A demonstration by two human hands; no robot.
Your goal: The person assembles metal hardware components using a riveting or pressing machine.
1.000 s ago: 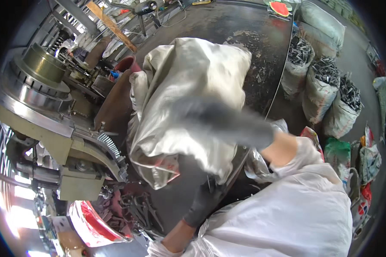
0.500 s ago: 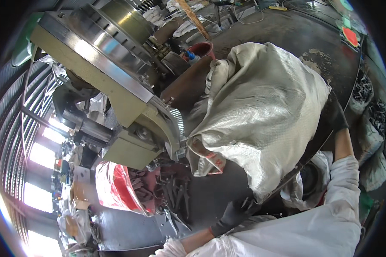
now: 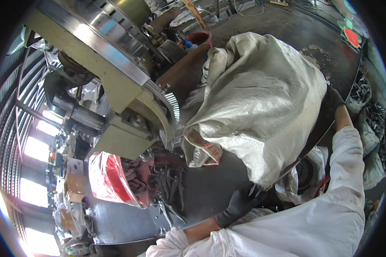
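A large, pale woven sack (image 3: 261,98) lies bulging and creased across the dark tabletop, its folded end with red print toward the machine. My left hand (image 3: 240,206), in a dark grey glove, is closed at the sack's near corner; its fingertips are partly hidden there. Along the sack's right edge, my right hand (image 3: 333,103), also gloved, grips the fabric, with its fingers mostly out of sight behind it. To the left, several dark metal pieces shaped like plier halves (image 3: 169,182) lie beside a red-and-white bag (image 3: 111,177) that holds more of them.
A heavy press-like machine (image 3: 124,94) stands at the left, close to the sack. Behind the sack is a red bucket (image 3: 201,39) with a blue-topped bottle. An open white bag (image 3: 294,184) sits below the table edge; filled sacks (image 3: 371,141) stand at the far right.
My left hand's fingers have drawn in at the sack's near corner. My right hand stays at the sack's right edge. The whole view has shifted slightly; the sack keeps nearly the same shape.
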